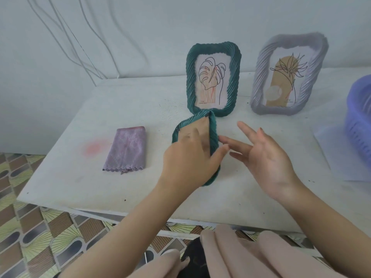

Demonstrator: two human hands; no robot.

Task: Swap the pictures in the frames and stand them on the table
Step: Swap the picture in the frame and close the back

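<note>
A dark green frame [213,81] stands upright at the back of the white table [140,189], holding a leaf line drawing. To its right stands a lilac frame [289,77] with a tan plant picture. In front of the green one, a second green frame [213,133] is held tilted with its brown back facing me. My left hand [188,159] grips it, fingers on the back and thumb around its right edge. My right hand [263,155] hovers just right of it with fingers spread, fingertips close to the frame's edge, holding nothing.
A folded purple cloth [126,149] lies on the table to the left. A blue plastic basket [359,117] sits at the right edge on a white sheet [341,157]. Cables hang on the wall behind. Patterned floor tiles show below the table's front edge.
</note>
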